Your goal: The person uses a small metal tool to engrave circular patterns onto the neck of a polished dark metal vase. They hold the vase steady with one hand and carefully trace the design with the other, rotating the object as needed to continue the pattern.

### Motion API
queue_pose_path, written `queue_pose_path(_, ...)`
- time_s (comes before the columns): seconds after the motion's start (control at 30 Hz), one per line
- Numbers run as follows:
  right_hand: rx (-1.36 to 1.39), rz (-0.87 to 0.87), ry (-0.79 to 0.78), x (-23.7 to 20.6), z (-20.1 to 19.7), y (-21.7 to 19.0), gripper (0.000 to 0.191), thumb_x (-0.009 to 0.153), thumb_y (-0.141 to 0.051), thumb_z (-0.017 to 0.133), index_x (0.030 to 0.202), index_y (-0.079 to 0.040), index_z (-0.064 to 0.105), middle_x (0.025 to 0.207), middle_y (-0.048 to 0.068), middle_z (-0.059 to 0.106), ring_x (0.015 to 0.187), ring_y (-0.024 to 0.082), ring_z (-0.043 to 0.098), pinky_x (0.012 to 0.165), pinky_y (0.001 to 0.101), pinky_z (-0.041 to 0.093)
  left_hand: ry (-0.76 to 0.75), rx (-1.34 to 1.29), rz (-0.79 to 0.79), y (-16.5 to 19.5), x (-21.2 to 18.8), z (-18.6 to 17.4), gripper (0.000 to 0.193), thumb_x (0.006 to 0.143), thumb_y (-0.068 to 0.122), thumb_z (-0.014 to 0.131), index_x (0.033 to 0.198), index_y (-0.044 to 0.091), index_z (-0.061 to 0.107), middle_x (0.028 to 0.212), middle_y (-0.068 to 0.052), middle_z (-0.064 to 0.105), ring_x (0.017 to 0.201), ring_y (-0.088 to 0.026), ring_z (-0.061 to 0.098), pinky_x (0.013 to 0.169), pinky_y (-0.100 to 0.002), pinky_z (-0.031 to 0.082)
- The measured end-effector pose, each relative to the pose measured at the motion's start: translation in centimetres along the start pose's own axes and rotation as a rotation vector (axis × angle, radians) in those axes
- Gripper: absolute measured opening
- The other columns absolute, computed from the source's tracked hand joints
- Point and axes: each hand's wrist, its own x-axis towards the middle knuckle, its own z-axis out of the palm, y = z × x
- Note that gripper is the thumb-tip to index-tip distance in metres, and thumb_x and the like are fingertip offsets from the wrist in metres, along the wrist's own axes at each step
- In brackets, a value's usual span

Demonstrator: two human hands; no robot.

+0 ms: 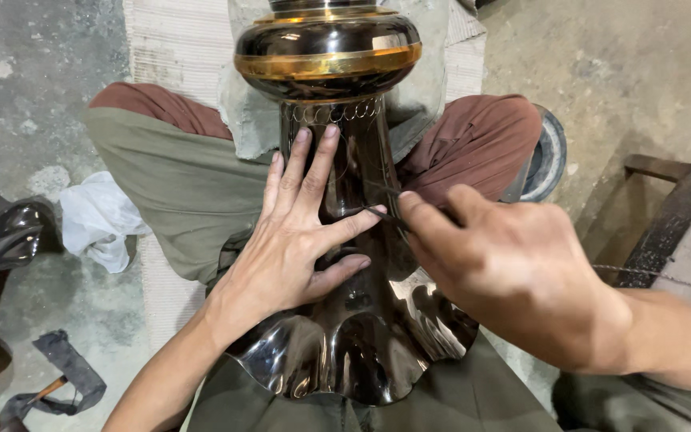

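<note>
Here the left hand (pixel 297 240) lies flat on the vase (pixel 345 240); right hand (pixel 505 264) pinches a graver (pixel 381 214).

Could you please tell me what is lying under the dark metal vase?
The dark metal vase lies across the person's lap, on olive cloth. Its far end rests against a grey block. What directly supports its middle is covered.
</note>
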Motion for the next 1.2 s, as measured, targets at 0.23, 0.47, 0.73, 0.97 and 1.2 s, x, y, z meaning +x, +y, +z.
queue_pose_path(0.23, -0.093, -0.327, -0.069, 0.9, 0.4, 1.4, 0.065, 0.083, 0.011, 0.051, 0.146, -0.007, 0.054, 0.106, 0.016, 0.067, 0.052, 0.007, 0.040, 0.036, 0.0203, 0.031, -0.002, -0.036, 0.056, -0.8, -0.7, -0.2, 0.050, 0.077, 0.036, 0.087, 0.123, 0.021, 0.074, 0.167, -0.026, 0.008, 0.156, -0.051, 0.008, 0.121, -0.071, 0.020)
queue_pose_path(0.47, -0.444, -0.504, -0.581, 5.0, -0.4, 2.4, 0.057, 0.098, -0.015, 0.048, 0.154, -0.015, 0.045, 0.086, 0.020, 0.060, 0.039, 0.009, 0.050, 0.024, 0.0239, 0.039, 0.007, -0.037, 0.070, -1.3, -1.2, 0.4, 0.063, 0.079, 0.040, 0.084, 0.137, 0.022, 0.065, 0.166, -0.028, 0.006, 0.153, -0.054, 0.006, 0.118, -0.073, 0.020)
queue_pose_path(0.73, -0.375, -0.111, -0.862, 2.7, -0.6, 1.5, 0.076, 0.091, 0.004, 0.048, 0.161, -0.018, 0.029, 0.117, 0.025, 0.058, 0.042, 0.008, 0.052, 0.032, 0.0258, 0.044, 0.011, -0.056, 0.096, -1.4, -1.4, 1.1, 0.060, 0.088, 0.043, 0.075, 0.142, 0.022, 0.062, 0.166, -0.027, 0.004, 0.153, -0.053, 0.001, 0.113, -0.079, 0.016)
queue_pose_path(0.97, -0.249, 0.189, -0.916, 2.2, -0.4, -1.3, 0.078, 0.086, 0.002, 0.041, 0.163, -0.010, 0.033, 0.101, 0.028, 0.062, 0.039, 0.010, 0.050, 0.029, 0.0267, 0.042, 0.029, -0.056, 0.099, -1.2, -1.3, 1.4, 0.058, 0.087, 0.041, 0.076, 0.140, 0.020, 0.063, 0.167, -0.024, 0.006, 0.153, -0.052, 0.000, 0.112, -0.081, 0.016)
queue_pose_path(1.2, 0.126, 0.663, -1.262, 6.1, -1.7, -1.0, 0.038, 0.107, -0.014, 0.030, 0.093, -0.001, 0.062, 0.062, 0.011, 0.062, 0.044, 0.015, 0.053, 0.040, 0.0282, 0.049, 0.002, -0.109, 0.055, -0.8, -1.0, 1.1, 0.062, 0.081, 0.037, 0.083, 0.128, 0.004, 0.058, 0.168, -0.017, 0.014, 0.154, -0.052, 0.003, 0.115, -0.080, 0.016)
